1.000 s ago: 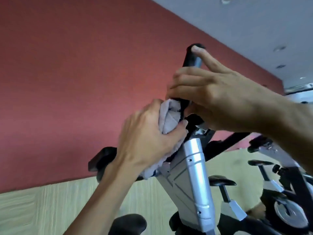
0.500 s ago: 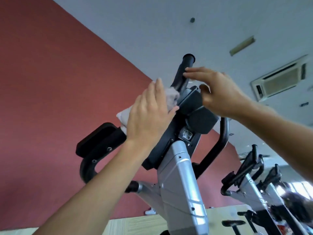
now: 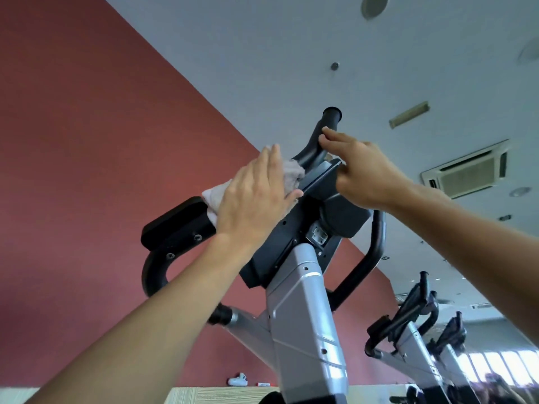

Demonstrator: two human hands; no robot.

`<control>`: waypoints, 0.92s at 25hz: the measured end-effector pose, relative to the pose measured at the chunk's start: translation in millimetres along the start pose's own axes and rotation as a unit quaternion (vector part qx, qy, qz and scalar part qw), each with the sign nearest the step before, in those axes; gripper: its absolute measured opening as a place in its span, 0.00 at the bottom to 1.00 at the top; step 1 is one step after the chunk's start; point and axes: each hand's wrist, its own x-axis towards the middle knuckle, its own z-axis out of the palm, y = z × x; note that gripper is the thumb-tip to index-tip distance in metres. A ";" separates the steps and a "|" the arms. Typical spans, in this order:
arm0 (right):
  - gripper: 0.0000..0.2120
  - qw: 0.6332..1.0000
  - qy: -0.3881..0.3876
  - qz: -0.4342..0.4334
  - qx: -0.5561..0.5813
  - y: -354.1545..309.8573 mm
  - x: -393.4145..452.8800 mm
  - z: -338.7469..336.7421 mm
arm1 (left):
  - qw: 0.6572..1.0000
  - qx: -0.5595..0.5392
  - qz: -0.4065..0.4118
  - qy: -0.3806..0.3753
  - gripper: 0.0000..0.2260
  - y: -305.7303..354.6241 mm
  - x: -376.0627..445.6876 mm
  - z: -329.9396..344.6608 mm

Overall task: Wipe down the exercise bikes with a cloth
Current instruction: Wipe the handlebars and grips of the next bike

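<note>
While the camera looks steeply upward: the nearest exercise bike fills the middle, under a grey ceiling.
Left hand: the left hand lies flat with fingers straight and together, pressing the cloth against the console's edge.
Cloth: a pale grey cloth is bunched under the left palm, its ends showing above the fingers and to the left of the hand, against the black console.
Right hand: the right hand has its fingers extended and close together, tips touching the upright black handlebar grip; the thumb rests at the console's top edge.
Bike frame: a silver column rises to the console; a black padded armrest juts out to the left.
Other bikes: two more exercise bikes stand lower right.
Surroundings: a red wall lies behind, and a ceiling air-conditioner vent sits upper right.
</note>
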 end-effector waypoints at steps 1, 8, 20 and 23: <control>0.37 1.000 -0.003 -0.005 -0.002 -1.3 -0.3 2.2 | 1.000 -0.001 -0.011 -0.011 0.37 0.8 3.5 -1.7; 0.39 0.999 0.017 0.032 -0.030 -13.2 -8.1 15.5 | 0.996 -0.077 -0.018 -0.030 0.39 -7.3 -4.5 0.4; 0.21 0.995 0.088 0.001 0.041 -40.8 -7.3 49.4 | 0.972 -0.230 0.006 -0.055 0.29 -34.3 -19.1 -2.4; 0.22 0.996 0.081 0.001 0.040 -40.1 -7.6 44.0 | 0.970 -0.234 0.048 -0.047 0.27 -40.7 -27.5 0.5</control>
